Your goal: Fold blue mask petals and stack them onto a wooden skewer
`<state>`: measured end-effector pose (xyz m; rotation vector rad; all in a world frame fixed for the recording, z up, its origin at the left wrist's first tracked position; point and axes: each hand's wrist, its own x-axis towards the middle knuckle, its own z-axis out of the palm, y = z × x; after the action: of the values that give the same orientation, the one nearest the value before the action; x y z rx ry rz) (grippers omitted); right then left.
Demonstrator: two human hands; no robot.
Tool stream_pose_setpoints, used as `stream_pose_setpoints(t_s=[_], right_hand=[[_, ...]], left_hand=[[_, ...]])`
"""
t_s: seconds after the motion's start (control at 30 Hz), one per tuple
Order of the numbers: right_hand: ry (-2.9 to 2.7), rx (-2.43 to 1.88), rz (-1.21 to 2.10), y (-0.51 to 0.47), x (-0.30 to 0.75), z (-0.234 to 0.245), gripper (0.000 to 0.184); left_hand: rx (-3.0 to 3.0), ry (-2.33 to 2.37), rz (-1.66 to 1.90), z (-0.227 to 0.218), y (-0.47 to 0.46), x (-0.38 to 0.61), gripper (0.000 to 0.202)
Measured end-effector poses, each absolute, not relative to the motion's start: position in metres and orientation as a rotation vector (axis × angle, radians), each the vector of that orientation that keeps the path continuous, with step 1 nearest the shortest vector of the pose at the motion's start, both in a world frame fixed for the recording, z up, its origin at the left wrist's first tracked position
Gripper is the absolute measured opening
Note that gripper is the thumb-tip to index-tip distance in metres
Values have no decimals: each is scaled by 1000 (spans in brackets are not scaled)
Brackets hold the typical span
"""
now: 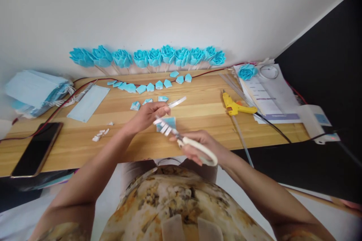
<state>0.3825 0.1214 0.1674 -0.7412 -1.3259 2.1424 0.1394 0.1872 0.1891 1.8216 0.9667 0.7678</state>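
Observation:
My left hand (151, 116) pinches a thin white strip (178, 101), which sticks out to the right past the fingers. Scissors with cream handles (199, 148) are gripped in my right hand (205, 141), their blades pointing up and left toward the left fingers. Small white pieces (166, 129) show on or beside the blades; I cannot make out which. Beneath the blades lies a light blue square (171, 122), partly covered. Just beyond my left hand lie a few folded blue pieces (135, 105), and farther back runs a row of blue petal-shaped pieces (150, 87).
Blue flowers on sticks (154, 57) lean along the wall. A yellow glue gun (237, 108), papers (275, 98) and a loose blue flower (247, 71) are at right. At left are stacked blue masks (34, 88), a flat blue sheet (89, 103), a phone (36, 150) and white scraps (97, 137).

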Motion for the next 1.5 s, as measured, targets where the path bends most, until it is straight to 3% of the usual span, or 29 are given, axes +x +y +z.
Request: stream_pose_setpoints(t_s=[0.3,0.53,0.77,0.97,1.07,1.3,1.5], right_hand=[[-1198,-854,1892,117,433,183,54],[-855,-971,1821,97,453,176,51],[-1010,-1041,1819,92,449,164,70],[-1092,-1269,1720,112,427,167,43],[-1333,-1465,1655,130,425,171,44],[-2048,-1637,1044,171,432,168,40],[-2090,-1720,977,190,439,150,37]], left_hand=[[2441,1093,596,159,235,172,35],[2707,1079,214,145,274,229,39],[2501,1154,770,188,269,164,54],[2290,1327,744,193,235,98,53],[2210,1414,701,182,216,83,46],[2160,1577,571,162,194,68,38],[2148,1553,428,152,194,69,34]])
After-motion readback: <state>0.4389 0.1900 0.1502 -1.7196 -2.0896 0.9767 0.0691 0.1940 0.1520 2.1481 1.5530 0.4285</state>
